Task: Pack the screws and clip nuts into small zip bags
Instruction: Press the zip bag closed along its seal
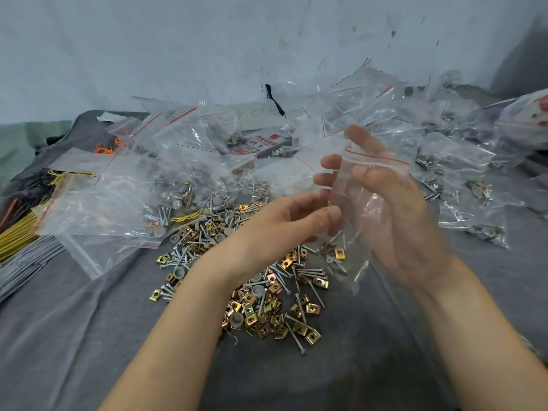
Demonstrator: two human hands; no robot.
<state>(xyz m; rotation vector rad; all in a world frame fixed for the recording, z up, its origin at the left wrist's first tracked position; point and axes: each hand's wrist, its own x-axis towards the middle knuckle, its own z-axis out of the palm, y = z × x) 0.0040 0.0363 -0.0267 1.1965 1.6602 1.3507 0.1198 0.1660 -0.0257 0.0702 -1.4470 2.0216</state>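
A pale, smudged wall (178, 40) stands behind a grey cloth (370, 366) that covers what we take for a table; in the middle of the cloth lies a loose pile (267, 304) of silver screws (310, 272) and brass-coloured clip nuts (312, 336), with a few grey caps (236, 318) mixed in. The right hand (394, 221) grasps a small clear bag (355, 203) upright above the pile's right edge, its red strip (376, 157) at the top, the thumb showing through the plastic; in the bag's bottom we see at least one clip nut and a few screws (the count is lost in blur). The left hand (284, 221) is raised just beside the bag's left edge, fingers and thumb curled towards each other; whether it pinches the plastic, holds a part or holds nothing we cannot tell. To the right and behind, many filled bags (480, 191) lie scattered, each with a small cluster of parts; to the left lie large bags (118, 197), some holding screws and caps, beside bundled yellow wires (17, 229). We judge the task well under way but far from finished; a good number of bags are packed, the one in hand is partly loaded (whether its mouth is open we cannot make out), and the pile looks enough for many more.
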